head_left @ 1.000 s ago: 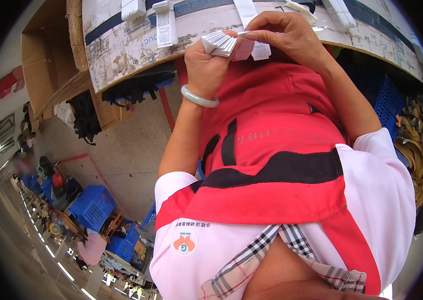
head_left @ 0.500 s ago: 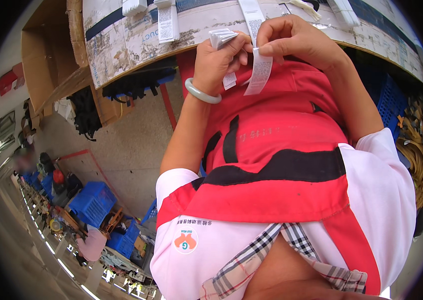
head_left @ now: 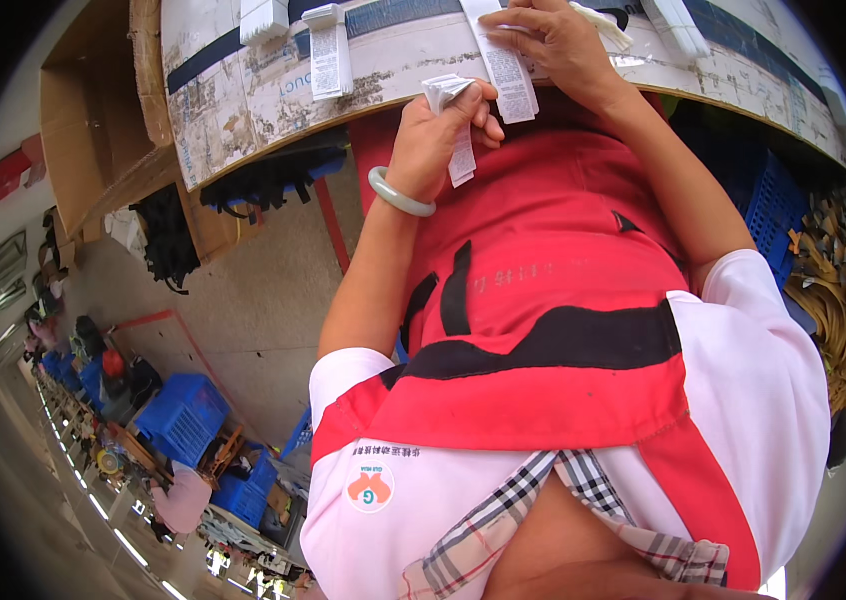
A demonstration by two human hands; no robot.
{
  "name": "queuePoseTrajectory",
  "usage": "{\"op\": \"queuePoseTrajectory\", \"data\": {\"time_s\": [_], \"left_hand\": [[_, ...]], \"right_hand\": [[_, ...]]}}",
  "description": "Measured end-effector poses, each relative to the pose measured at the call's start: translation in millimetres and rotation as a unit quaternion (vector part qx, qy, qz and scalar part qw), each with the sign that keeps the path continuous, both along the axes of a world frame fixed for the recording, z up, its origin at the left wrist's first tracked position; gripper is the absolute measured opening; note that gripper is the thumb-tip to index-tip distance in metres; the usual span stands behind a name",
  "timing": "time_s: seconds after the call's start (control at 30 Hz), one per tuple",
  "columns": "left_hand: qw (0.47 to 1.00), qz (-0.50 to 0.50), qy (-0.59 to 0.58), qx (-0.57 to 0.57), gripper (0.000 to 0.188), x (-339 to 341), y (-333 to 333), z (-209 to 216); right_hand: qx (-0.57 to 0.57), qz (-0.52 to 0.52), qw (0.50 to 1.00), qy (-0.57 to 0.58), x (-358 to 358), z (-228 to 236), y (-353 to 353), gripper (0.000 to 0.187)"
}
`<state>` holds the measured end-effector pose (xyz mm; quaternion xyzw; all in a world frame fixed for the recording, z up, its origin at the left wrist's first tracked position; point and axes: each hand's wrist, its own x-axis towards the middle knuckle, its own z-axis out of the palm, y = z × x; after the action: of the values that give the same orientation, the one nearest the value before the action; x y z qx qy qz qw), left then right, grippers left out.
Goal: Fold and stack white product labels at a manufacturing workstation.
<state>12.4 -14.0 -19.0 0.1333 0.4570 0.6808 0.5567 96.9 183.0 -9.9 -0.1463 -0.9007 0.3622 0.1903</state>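
A bundle of white labels (head_left: 450, 92) held, a label strip (head_left: 513, 88) touched at the edge of the tabletop (head_left: 243, 110).
The bundle is clamped by the fingers of the left hand (head_left: 428, 140) — the strip, reaching past the edge, is touched by the right hand (head_left: 565, 45), though whether it is pinched by those fingers cannot be told. Another label stack (head_left: 330, 62) is laid to the left.

Long white label strips (head_left: 330, 62) across the worn white tabletop (head_left: 243, 118), open brown cardboard box (head_left: 93, 150) to its left, blue plastic crate (head_left: 775, 212) below its right side.
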Motion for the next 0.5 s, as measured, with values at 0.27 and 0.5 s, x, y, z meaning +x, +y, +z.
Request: {"op": "queuePoseTrajectory", "data": {"time_s": [0.27,0.5], "left_hand": [[0.852,0.221,0.473,0.048,0.019,-3.0,17.6,0.1],[0.944,0.167,0.284,0.013,0.015,-4.9,4.5,3.5]], "right_hand": [[-0.131,0.215,0.921,0.297,-0.5,-5.0,-3.3,0.014],[-0.195,0.083,0.977,0.011,19.5,34.9,-22.4,0.021]]}}
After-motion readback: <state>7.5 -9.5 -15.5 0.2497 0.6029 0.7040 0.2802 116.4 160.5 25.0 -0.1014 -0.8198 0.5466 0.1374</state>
